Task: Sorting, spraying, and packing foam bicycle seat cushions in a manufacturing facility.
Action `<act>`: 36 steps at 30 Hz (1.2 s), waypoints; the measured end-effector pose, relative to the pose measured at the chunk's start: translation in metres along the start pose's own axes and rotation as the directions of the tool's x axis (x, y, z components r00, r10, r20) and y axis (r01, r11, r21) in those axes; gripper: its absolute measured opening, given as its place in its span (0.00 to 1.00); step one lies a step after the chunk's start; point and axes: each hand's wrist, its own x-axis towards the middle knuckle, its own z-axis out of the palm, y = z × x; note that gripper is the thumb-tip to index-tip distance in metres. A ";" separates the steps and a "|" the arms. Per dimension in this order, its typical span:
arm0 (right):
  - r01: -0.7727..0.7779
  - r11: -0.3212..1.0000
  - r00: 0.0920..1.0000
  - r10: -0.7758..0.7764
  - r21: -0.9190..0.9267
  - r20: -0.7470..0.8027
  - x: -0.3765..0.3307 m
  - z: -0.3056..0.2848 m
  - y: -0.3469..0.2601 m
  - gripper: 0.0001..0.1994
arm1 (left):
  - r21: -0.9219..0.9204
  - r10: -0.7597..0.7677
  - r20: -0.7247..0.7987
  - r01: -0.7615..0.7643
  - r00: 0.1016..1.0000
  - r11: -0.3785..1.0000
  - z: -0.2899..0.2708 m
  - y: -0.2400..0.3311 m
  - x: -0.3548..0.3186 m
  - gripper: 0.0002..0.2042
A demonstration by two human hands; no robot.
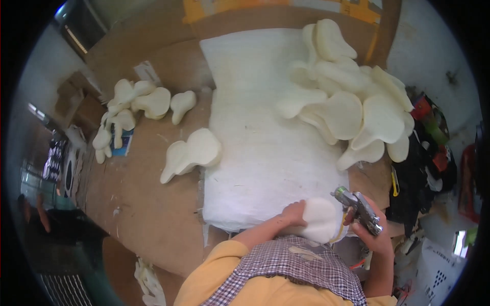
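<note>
Overspray is the likeliest fault here. A white foam piece [320, 218] is pinched at its edge by the left hand [294, 212], at five o'clock on the white batting sheet [255, 153]. A metal spray gun [360, 209] is gripped by the right hand [375, 232], fingers curled around its handle, nozzle just beside the foam. With fingers so near the nozzle, they could be coated; the pile of foam shapes [352, 102] at one o'clock could be smeared by drift.
</note>
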 end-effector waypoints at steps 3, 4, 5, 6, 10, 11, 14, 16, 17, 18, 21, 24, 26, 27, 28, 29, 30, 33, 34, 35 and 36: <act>-0.030 1.000 0.999 0.030 0.000 -0.033 -0.005 0.002 -0.005 0.30 | 0.014 -0.058 0.092 0.057 0.994 0.998 -0.008 0.001 -0.010 0.37; -0.034 0.999 0.999 0.034 0.012 -0.039 -0.008 0.000 -0.004 0.31 | 0.050 -0.077 0.124 0.071 0.989 0.996 -0.013 0.004 -0.015 0.37; -0.024 1.000 0.998 0.024 0.006 -0.057 -0.011 -0.003 0.000 0.31 | 0.055 -0.061 0.140 0.053 0.988 0.997 -0.016 0.011 -0.020 0.37; -0.032 0.999 0.997 0.033 0.007 -0.074 -0.014 -0.004 0.002 0.31 | 0.151 -0.077 0.143 0.055 0.987 0.987 -0.019 0.016 -0.030 0.36; -0.034 0.999 0.989 0.039 0.041 -0.143 -0.025 -0.009 0.002 0.31 | 0.120 -0.098 0.090 0.087 0.991 0.989 -0.026 0.013 -0.036 0.35; -0.040 0.997 0.985 0.049 0.059 -0.167 -0.027 -0.010 0.002 0.30 | 0.058 -0.042 0.048 0.039 0.998 0.998 -0.024 -0.004 -0.028 0.35; -0.034 0.998 0.979 0.044 0.051 -0.198 -0.031 -0.014 0.006 0.30 | -0.222 -0.022 0.056 0.033 0.998 0.975 -0.050 -0.018 -0.026 0.35; -0.022 0.999 0.976 0.032 0.048 -0.216 -0.035 -0.019 0.009 0.30 | -0.334 -0.040 0.009 0.040 0.999 0.942 -0.074 -0.009 -0.032 0.33; -0.005 0.999 0.976 0.016 0.047 -0.219 -0.035 -0.020 0.011 0.31 | -0.445 -0.073 -0.047 0.045 0.996 0.894 -0.085 -0.006 -0.039 0.31; -0.001 0.999 0.977 0.012 0.053 -0.211 -0.035 -0.020 0.014 0.31 | -0.443 -0.082 -0.053 0.050 0.995 0.895 -0.089 -0.007 -0.044 0.31; 0.006 0.996 0.975 0.015 0.094 -0.220 -0.034 -0.024 0.018 0.31 | -0.846 -0.126 -0.174 -0.083 0.977 0.526 -0.106 -0.004 -0.052 0.29; 0.019 0.998 0.979 -0.005 0.063 -0.204 -0.032 -0.026 0.018 0.31 | -0.850 -0.145 -0.286 -0.181 0.947 0.495 -0.118 -0.003 -0.058 0.32; 0.019 0.998 0.980 -0.008 0.052 -0.197 -0.029 -0.025 0.016 0.31 | -0.831 -0.140 -0.333 -0.220 0.933 0.511 -0.124 -0.007 -0.054 0.32; 0.023 0.998 0.981 -0.012 0.053 -0.192 -0.027 -0.026 0.015 0.31 | -0.768 -0.135 -0.446 -0.300 0.885 0.566 -0.126 -0.011 -0.049 0.31; 0.018 0.999 0.984 -0.009 0.049 -0.180 -0.025 -0.025 0.013 0.30 | -0.695 -0.123 -0.550 -0.371 0.826 0.616 -0.126 -0.018 -0.043 0.30; 0.015 0.999 0.986 -0.007 0.045 -0.164 -0.024 -0.024 0.012 0.30 | -0.472 -0.020 -0.724 -0.474 0.689 0.743 -0.128 -0.027 -0.032 0.29; 0.017 0.999 0.988 -0.010 0.045 -0.156 -0.023 -0.024 0.011 0.30 | -0.470 -0.025 -0.729 -0.474 0.684 0.744 -0.132 -0.040 -0.026 0.29; 0.017 1.000 0.993 -0.018 -0.014 -0.119 -0.022 -0.029 0.014 0.29 | 0.352 0.318 -0.884 0.040 0.341 0.935 -0.141 -0.061 -0.015 0.28; 0.000 1.000 0.992 -0.001 -0.007 -0.126 -0.024 -0.029 0.016 0.29 | 0.349 0.316 -0.885 0.039 0.341 0.936 -0.136 -0.068 -0.013 0.28; -0.014 1.000 0.991 0.014 0.002 -0.132 -0.025 -0.030 0.017 0.29 | 0.197 0.112 -0.917 0.190 0.383 0.962 -0.129 -0.074 -0.015 0.29; -0.014 1.000 0.992 0.014 0.000 -0.129 -0.026 -0.033 0.018 0.29 | 0.044 -0.100 -0.914 0.343 0.392 0.938 -0.120 -0.083 -0.018 0.29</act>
